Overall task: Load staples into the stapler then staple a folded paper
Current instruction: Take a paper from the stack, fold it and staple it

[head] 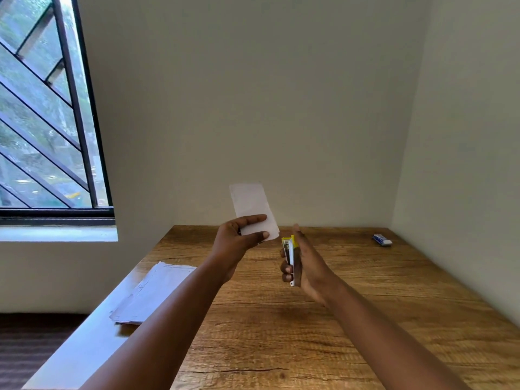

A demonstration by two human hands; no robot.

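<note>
Head view puts both arms reaching up the middle of the frame over a wooden table (351, 277). At centre, the left hand (236, 243) pinches a folded paper (251, 209) by its lower end, thumb across the front, so the slip stands up and leans slightly left. Just right of it, the right hand (304, 263) has its fingers wrapped round a small yellow and white stapler (289, 257), held upright with its mouth toward the paper. The two are near each other but apart.

By my reckoning the loading is done and the stapling is the step in hand. To do it well, bring the paper's free lower corner fully between the stapler's arms, keep the left thumb clear of the mouth, steady both wrists, then squeeze firmly once; a half squeeze may bend the staple.

A loose stack of sheets (152, 294) lies at lower left on the table's edge, and a small blue and white box (382, 239) sits at far right, contents unclear.
</note>
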